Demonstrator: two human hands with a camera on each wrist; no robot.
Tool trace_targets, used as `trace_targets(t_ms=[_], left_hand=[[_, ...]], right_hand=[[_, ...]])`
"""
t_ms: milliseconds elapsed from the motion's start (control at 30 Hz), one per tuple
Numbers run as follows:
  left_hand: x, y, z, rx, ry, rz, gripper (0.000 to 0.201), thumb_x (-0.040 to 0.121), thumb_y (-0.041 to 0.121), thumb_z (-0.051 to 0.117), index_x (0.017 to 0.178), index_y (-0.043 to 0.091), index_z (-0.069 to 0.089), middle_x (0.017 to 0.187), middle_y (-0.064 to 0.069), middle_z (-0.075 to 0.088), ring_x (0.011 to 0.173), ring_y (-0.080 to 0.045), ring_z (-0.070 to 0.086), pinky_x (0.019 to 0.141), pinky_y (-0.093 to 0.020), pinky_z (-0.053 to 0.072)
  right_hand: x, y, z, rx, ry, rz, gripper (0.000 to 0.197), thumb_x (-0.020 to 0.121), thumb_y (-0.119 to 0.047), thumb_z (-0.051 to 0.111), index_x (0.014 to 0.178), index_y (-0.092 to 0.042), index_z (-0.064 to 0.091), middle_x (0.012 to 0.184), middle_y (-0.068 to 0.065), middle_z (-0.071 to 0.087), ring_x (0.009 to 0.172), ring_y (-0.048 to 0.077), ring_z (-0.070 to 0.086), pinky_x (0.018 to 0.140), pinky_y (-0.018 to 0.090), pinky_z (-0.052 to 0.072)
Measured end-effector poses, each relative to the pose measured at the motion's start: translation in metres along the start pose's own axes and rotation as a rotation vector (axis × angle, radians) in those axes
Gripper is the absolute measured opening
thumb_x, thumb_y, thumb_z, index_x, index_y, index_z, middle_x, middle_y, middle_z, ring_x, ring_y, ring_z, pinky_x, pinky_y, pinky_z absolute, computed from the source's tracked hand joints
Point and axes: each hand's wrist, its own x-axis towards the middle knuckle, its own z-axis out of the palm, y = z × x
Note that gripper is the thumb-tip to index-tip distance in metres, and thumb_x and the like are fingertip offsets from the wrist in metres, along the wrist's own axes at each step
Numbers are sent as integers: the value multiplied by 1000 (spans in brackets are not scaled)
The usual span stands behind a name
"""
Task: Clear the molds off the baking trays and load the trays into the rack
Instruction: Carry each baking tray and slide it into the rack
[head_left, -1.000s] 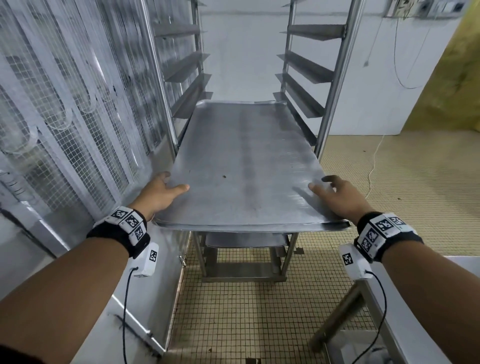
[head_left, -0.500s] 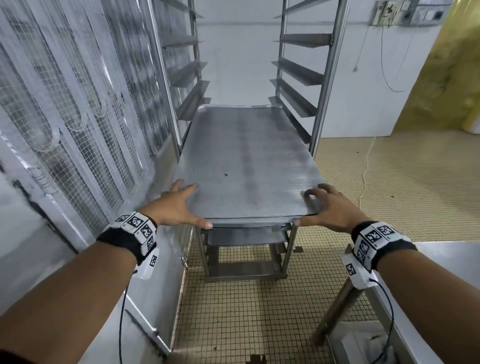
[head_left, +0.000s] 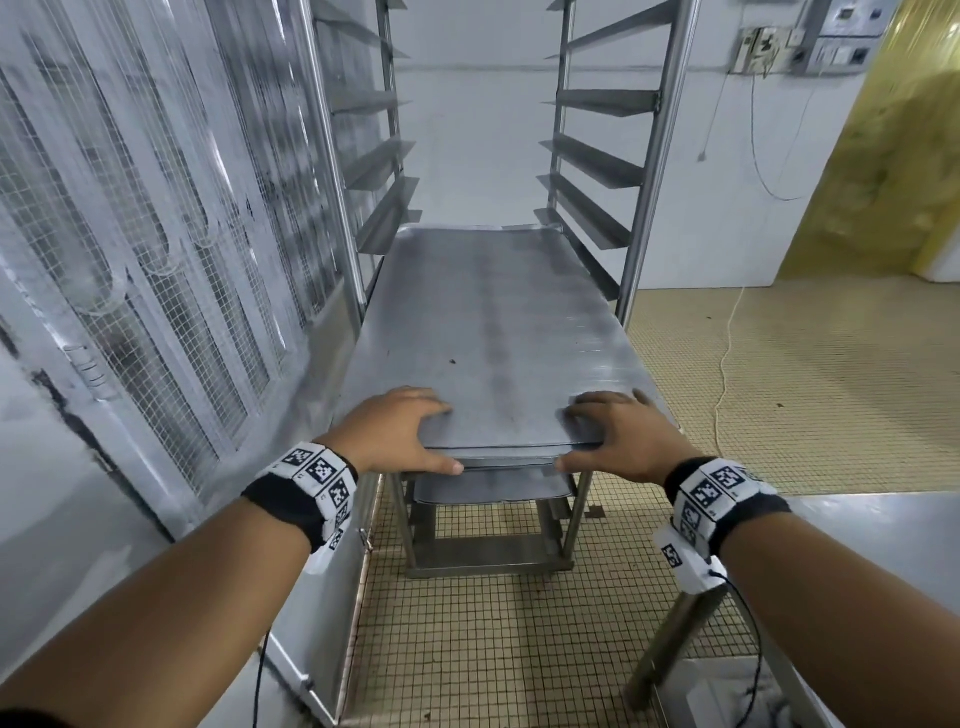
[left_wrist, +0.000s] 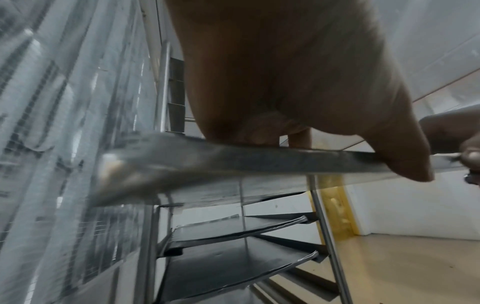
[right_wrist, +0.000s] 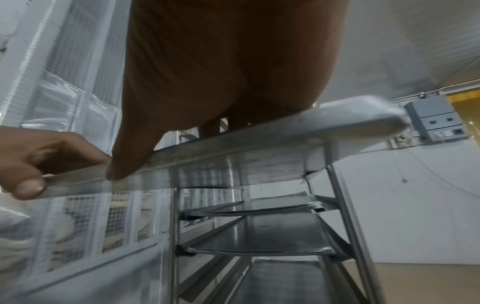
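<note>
Could have gone wrong mainly through a crooked push. Lay only part-way into the rack (head_left: 652, 156), that baking tray (head_left: 483, 338), near end jutting out past the front posts. Would likely have slewed and wedged a corner against an upright if driven harder on one side. Could also have slipped off a side ledge (head_left: 587, 218) and dropped onto the loaded trays (head_left: 488, 491) just below, if allowed to sag or released too soon. Might have nipped a thumb against the tray beneath, given so little room there. Showed no molds on its bare top.

Was gripped at the near edge by the left hand (head_left: 395, 436), close to the left corner. Had fingers spread flat on top and thumb tucked along the front rim. Was matched at the right corner by the right hand (head_left: 623, 441), in the same pinch, thumb low on the rim. Were both closed narrowly on thin sheet metal, pinching rather than wrapping. Seemed to sit on ledges at both sides, though too blurred in the wrist views to be sure of the level.
</note>
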Motion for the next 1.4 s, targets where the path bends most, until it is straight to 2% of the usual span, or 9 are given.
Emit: trace_targets(t_ms=[267, 400, 500, 600, 733, 933, 1033, 1233, 1400], left_hand=[[37, 9, -9, 36, 33, 45, 86, 75, 76, 65, 146, 32, 49, 154, 11, 43, 142, -15, 37, 114, -36, 32], [64, -5, 0, -7, 228, -54, 71, 75, 76, 65, 130, 31, 66, 137, 12, 61, 126, -13, 54, 100, -34, 44], [89, -11, 17, -6, 424, -97, 56, 80, 67, 67, 113, 23, 76, 116, 5, 73, 109, -16, 64, 93, -33, 49], [113, -17, 32, 3, 534, -141, 52, 86, 64, 62, 112, 21, 76, 119, 3, 72, 116, -20, 61, 105, -44, 35], [146, -31, 31, -44, 524, -106, 75, 83, 76, 39, 118, 19, 74, 129, -1, 68, 128, -20, 56, 114, -49, 16], [207, -57, 24, -2, 489, -158, 65, 91, 70, 39, 121, 23, 72, 129, 2, 68, 126, -22, 57, 113, -59, 26], [228, -57, 19, 109, 426, -276, 53, 98, 62, 35, 134, 32, 60, 142, 8, 57, 132, -27, 46, 112, -54, 28], [251, -60, 4, 51, 104, -397, 74, 98, 69, 25, 160, 34, 5, 168, 4, -6, 153, -34, -9, 121, -59, 5], [240, -73, -35, -32, 647, -300, 69, 91, 65, 41, 134, 13, 59, 135, -11, 60, 126, -33, 52, 104, -45, 44]], right_hand=[[39, -11, 9, 98, 57, -9, 78, 71, -81, 62, 134, -34, 61, 144, -15, 52, 130, 10, 48, 105, 34, 42], [71, -6, 16, 60, 207, 24, 56, 77, -76, 60, 111, -33, 73, 116, -15, 68, 106, 10, 62, 92, 36, 50], [100, 1, 25, 28, 314, 92, 47, 79, -74, 55, 102, -37, 74, 99, -19, 69, 99, 12, 62, 90, 40, 44], [128, 13, 36, 53, 327, 114, 48, 84, -71, 51, 113, -40, 71, 121, -19, 66, 120, 15, 55, 104, 51, 35], [166, 34, 43, 106, 280, 62, 53, 92, -70, 44, 130, -38, 63, 145, -12, 52, 140, 17, 37, 117, 57, 14], [230, 57, 41, 157, 281, 19, 42, 97, -61, 46, 126, -38, 66, 142, -10, 56, 138, 19, 40, 116, 58, 16], [259, 67, 36, 168, 247, 3, 37, 99, -54, 46, 126, -39, 65, 141, -10, 57, 137, 21, 42, 115, 58, 18], [293, 66, 14, 164, 236, 84, 35, 99, -43, 50, 127, -31, 65, 132, -1, 64, 129, 28, 51, 116, 56, 23], [293, 77, -16, 264, 461, 86, 38, 94, -44, 58, 120, -19, 70, 123, 8, 68, 118, 32, 56, 97, 42, 47]])
